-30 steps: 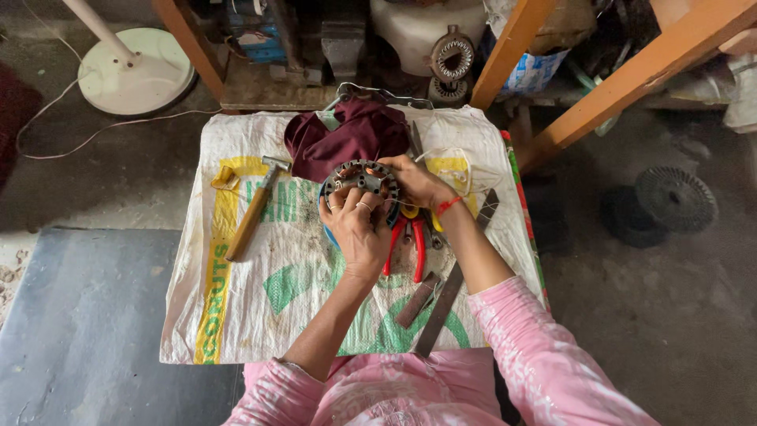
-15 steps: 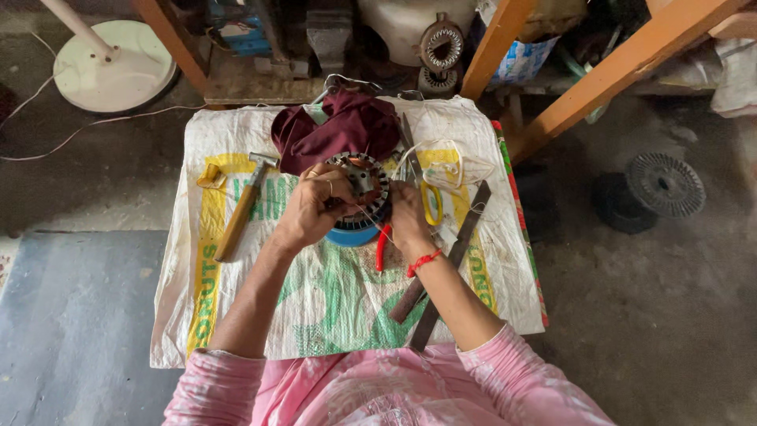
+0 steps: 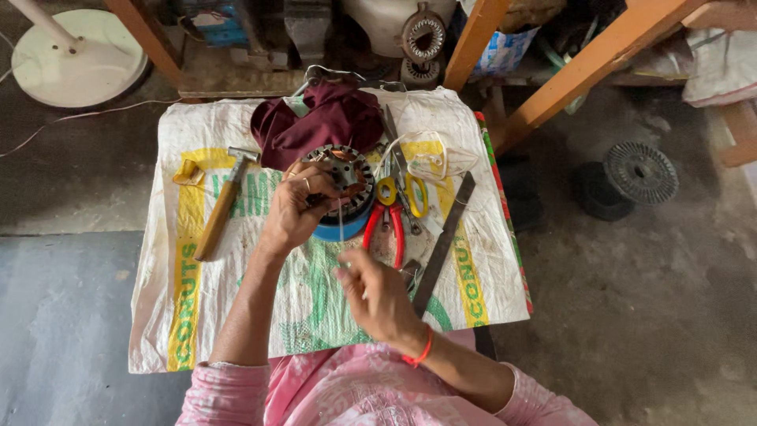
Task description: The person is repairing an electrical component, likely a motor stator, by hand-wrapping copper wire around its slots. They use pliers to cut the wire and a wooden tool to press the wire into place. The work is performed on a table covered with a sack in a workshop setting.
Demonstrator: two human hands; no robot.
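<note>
Two hands share the rewinding of a motor stator (image 3: 344, 183) on our sack-covered worktop (image 3: 236, 315). Our left hand (image 3: 296, 209) clamps the stator's near-left rim; our right hand (image 3: 377, 293), fingers pinched together, draws a thin wire (image 3: 341, 233) toward us. We judge the strand mid-pull; next it wants steady tension. Scissors (image 3: 402, 193) and red pliers (image 3: 386, 233) lie just right.

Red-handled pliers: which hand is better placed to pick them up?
Probably the right hand: it hovers just below the red-handled pliers, pinching only something thin. The left hand grips the motor stator.
</note>
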